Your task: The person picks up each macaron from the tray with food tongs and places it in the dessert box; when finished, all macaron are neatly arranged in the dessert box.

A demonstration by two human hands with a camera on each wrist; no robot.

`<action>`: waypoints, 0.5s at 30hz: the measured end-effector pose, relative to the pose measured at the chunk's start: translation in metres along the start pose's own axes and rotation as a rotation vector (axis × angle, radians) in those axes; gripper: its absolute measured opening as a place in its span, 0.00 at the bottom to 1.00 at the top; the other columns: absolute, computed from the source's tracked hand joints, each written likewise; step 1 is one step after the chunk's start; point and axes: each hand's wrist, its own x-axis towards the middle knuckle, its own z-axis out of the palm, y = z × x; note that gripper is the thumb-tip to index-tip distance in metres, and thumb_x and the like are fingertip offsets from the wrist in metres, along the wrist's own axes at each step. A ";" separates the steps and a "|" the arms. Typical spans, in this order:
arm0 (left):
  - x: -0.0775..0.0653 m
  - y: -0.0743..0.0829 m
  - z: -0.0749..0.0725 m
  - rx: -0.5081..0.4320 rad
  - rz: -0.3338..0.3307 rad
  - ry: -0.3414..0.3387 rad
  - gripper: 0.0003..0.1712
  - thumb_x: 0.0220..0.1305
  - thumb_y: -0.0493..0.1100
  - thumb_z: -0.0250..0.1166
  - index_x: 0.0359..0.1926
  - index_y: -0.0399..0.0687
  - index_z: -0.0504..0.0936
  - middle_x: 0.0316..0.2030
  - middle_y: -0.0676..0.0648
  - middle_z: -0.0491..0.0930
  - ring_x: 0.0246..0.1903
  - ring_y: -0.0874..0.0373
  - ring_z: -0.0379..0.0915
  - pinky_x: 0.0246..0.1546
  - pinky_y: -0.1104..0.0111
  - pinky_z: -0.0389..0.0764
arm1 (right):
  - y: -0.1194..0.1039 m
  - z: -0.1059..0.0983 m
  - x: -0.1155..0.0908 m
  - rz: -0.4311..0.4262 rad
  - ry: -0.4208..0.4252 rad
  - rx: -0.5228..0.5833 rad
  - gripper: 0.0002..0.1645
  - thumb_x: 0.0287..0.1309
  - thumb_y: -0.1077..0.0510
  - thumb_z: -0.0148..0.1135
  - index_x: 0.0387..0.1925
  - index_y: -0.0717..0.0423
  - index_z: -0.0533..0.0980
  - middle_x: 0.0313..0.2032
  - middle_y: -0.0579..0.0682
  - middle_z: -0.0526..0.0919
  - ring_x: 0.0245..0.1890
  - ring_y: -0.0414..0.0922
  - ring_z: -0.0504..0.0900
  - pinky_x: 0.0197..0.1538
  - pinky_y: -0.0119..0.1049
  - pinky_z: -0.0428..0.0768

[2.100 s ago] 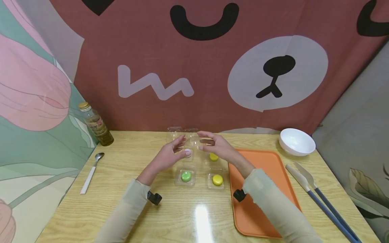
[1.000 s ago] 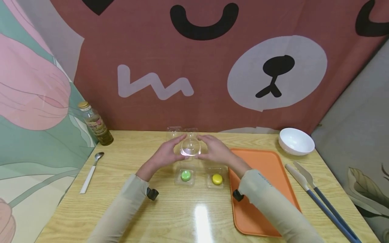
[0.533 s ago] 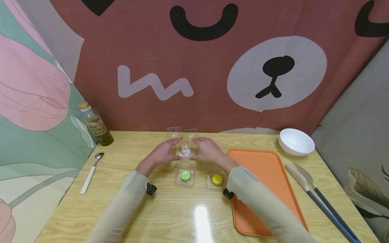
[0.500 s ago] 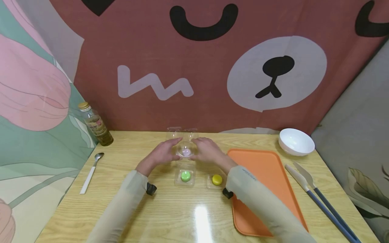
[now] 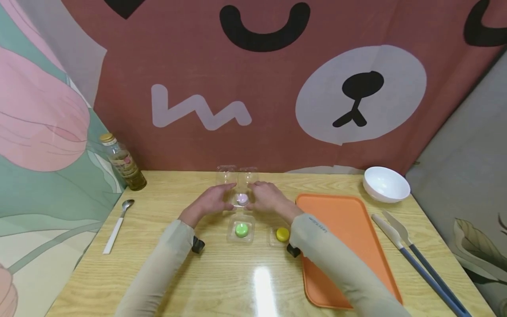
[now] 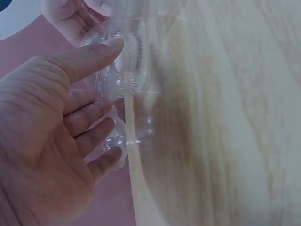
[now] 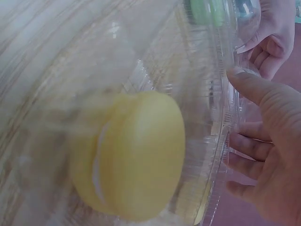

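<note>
At the table's middle, a lavender macaron [image 5: 242,199] sits in a clear plastic box [image 6: 124,89]. A clear domed lid [image 5: 236,192] covers it, held between both hands. My left hand [image 5: 211,199] holds the left side, thumb at the near edge and fingers at the far one. Mirroring it, my right hand [image 5: 270,197] holds the right side. In the right wrist view a yellow macaron [image 7: 146,155] looms before that hand. Nearer me lie a boxed green macaron [image 5: 241,230] and a boxed yellow macaron [image 5: 282,234]. How firmly the lid is seated cannot be seen.
Clear plastic pieces [image 5: 227,175] stand behind the hands. An orange tray [image 5: 336,207] lies under the right forearm. A white bowl [image 5: 386,185] and long tongs [image 5: 420,259] are on the right; a spoon [image 5: 118,229] and a bottle [image 5: 126,165] are on the left.
The domed lid between both hands has come down and slightly left, onto the lavender macaron's box. The right hand has shifted left with it, now hiding the back yellow macaron.
</note>
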 end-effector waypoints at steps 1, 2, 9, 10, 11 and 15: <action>0.000 0.000 0.000 -0.004 -0.006 -0.004 0.48 0.61 0.47 0.74 0.78 0.48 0.61 0.76 0.41 0.62 0.75 0.42 0.58 0.76 0.48 0.62 | 0.000 0.001 0.000 0.002 -0.006 -0.003 0.51 0.57 0.36 0.71 0.73 0.57 0.66 0.69 0.59 0.74 0.69 0.57 0.73 0.73 0.54 0.69; 0.000 -0.001 0.001 -0.006 -0.011 -0.008 0.48 0.61 0.47 0.74 0.78 0.48 0.61 0.76 0.42 0.62 0.75 0.42 0.58 0.76 0.48 0.62 | 0.000 0.001 0.001 0.004 -0.011 -0.004 0.51 0.57 0.36 0.71 0.73 0.57 0.66 0.69 0.59 0.73 0.69 0.57 0.73 0.73 0.54 0.69; 0.002 -0.003 0.001 -0.030 -0.031 -0.019 0.48 0.61 0.47 0.74 0.78 0.50 0.61 0.76 0.41 0.62 0.75 0.43 0.59 0.75 0.48 0.64 | -0.002 -0.001 0.002 0.006 -0.023 0.001 0.49 0.58 0.38 0.71 0.73 0.59 0.66 0.68 0.60 0.74 0.67 0.58 0.74 0.72 0.53 0.70; 0.002 -0.003 0.001 -0.035 -0.032 -0.021 0.47 0.61 0.46 0.74 0.78 0.50 0.61 0.76 0.41 0.62 0.74 0.44 0.61 0.74 0.48 0.64 | -0.002 -0.002 0.001 0.005 -0.024 0.005 0.49 0.58 0.38 0.71 0.73 0.59 0.66 0.69 0.60 0.73 0.67 0.58 0.74 0.73 0.53 0.70; 0.002 -0.003 0.001 -0.041 -0.038 -0.024 0.47 0.61 0.46 0.74 0.78 0.51 0.61 0.76 0.42 0.62 0.73 0.45 0.62 0.74 0.49 0.64 | -0.002 -0.002 0.001 0.005 -0.024 0.007 0.49 0.58 0.38 0.71 0.72 0.59 0.66 0.69 0.60 0.73 0.67 0.58 0.74 0.73 0.53 0.70; 0.002 -0.002 0.001 -0.055 -0.050 -0.037 0.47 0.62 0.45 0.73 0.78 0.51 0.61 0.76 0.41 0.62 0.64 0.47 0.70 0.72 0.50 0.68 | -0.002 -0.003 0.001 0.007 -0.027 0.010 0.49 0.57 0.38 0.72 0.72 0.59 0.67 0.68 0.60 0.74 0.67 0.58 0.74 0.73 0.53 0.70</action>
